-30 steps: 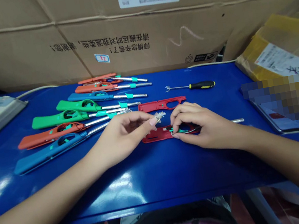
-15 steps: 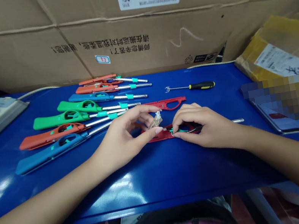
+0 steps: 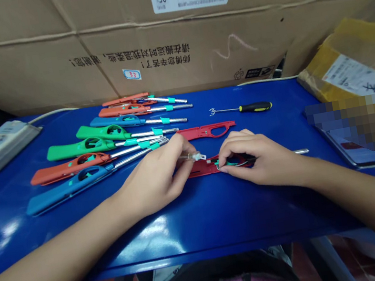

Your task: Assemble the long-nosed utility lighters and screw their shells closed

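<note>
My left hand (image 3: 158,179) is closed on a small clear lighter fuel tank (image 3: 195,156). The tank's white valve end points right. Below it lies an open red gas lighter body (image 3: 202,169), with a green part (image 3: 231,162) inside and a metal tube (image 3: 301,151) showing past my right wrist. My right hand (image 3: 256,160) is pinched over this body, thumb and index finger at a thin pale wire (image 3: 240,164). Its palm side hides much of the lighter. A separate red casing half (image 3: 204,131) lies just behind both hands.
Several orange, blue and green gas lighters (image 3: 95,136) lie at the left. A hooked-wire screwdriver (image 3: 256,106) lies behind my right hand. A phone (image 3: 359,149) and a taped parcel (image 3: 364,75) sit right, a power strip (image 3: 3,144) left. A large cardboard box (image 3: 54,86) stands behind.
My left hand has turned and tipped the fuel tank from upright-slanting to nearly flat, its white end now lower and toward the red body. The right hand stays pinched in place.
</note>
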Demonstrator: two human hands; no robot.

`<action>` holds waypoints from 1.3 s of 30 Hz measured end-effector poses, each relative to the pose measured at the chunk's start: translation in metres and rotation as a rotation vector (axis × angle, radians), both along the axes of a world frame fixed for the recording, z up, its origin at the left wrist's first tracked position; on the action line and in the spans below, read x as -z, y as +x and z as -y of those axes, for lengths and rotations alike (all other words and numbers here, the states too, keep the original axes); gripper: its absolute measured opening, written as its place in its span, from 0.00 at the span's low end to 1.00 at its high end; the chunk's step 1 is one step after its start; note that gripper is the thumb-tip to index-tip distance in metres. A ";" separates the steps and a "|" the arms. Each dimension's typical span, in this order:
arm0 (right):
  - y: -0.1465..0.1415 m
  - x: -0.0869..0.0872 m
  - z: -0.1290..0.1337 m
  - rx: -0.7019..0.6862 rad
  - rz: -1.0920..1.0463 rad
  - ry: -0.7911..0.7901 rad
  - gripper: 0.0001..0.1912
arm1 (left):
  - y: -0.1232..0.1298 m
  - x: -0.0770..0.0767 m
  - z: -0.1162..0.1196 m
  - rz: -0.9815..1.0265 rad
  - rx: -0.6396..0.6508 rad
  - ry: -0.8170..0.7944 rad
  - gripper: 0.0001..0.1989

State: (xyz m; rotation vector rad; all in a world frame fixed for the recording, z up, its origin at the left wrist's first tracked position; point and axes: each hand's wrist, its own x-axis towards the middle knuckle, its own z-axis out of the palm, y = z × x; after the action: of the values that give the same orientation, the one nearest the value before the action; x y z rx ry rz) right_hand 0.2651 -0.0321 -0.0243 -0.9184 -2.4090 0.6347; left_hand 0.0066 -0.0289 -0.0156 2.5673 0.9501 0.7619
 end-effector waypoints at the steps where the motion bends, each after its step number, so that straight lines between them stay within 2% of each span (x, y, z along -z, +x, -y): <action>1: 0.000 0.000 0.000 0.001 0.003 -0.001 0.02 | -0.001 0.000 0.001 -0.015 0.001 -0.030 0.04; 4: -0.001 0.000 0.000 0.001 0.003 -0.001 0.02 | -0.001 -0.001 0.002 -0.085 0.031 -0.081 0.05; 8: -0.001 0.000 0.001 -0.007 -0.003 -0.002 0.03 | 0.001 -0.006 0.002 -0.116 0.059 -0.124 0.14; 12: 0.000 -0.001 0.001 -0.011 -0.004 -0.006 0.03 | 0.005 -0.007 0.000 -0.018 0.103 -0.155 0.12; 14: 0.001 -0.001 0.001 -0.011 0.001 -0.009 0.03 | 0.007 -0.006 0.001 0.036 0.084 -0.226 0.10; 18: 0.001 -0.001 0.000 -0.015 0.003 -0.012 0.04 | 0.010 -0.003 0.003 0.121 0.005 -0.474 0.12; 21: 0.000 -0.001 0.000 -0.020 0.004 -0.013 0.04 | 0.010 -0.004 0.005 0.134 0.009 -0.533 0.11; 28: 0.000 -0.001 0.000 -0.018 0.007 -0.010 0.04 | 0.006 -0.010 0.006 0.118 0.080 -0.526 0.16; 31: 0.000 0.000 0.000 -0.014 0.002 -0.008 0.04 | 0.005 -0.010 0.006 0.049 0.100 -0.456 0.15; 35: 0.001 0.000 0.001 -0.011 -0.004 -0.010 0.03 | 0.002 -0.006 0.004 -0.108 0.056 -0.308 0.13; 39: 0.001 0.000 0.000 -0.009 -0.002 -0.016 0.03 | 0.001 -0.001 0.001 -0.141 0.020 -0.248 0.08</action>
State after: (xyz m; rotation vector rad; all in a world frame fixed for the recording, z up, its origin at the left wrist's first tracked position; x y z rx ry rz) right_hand 0.2657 -0.0326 -0.0242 -0.9139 -2.4109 0.6584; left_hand 0.0072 -0.0302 -0.0142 2.4325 0.9901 0.4313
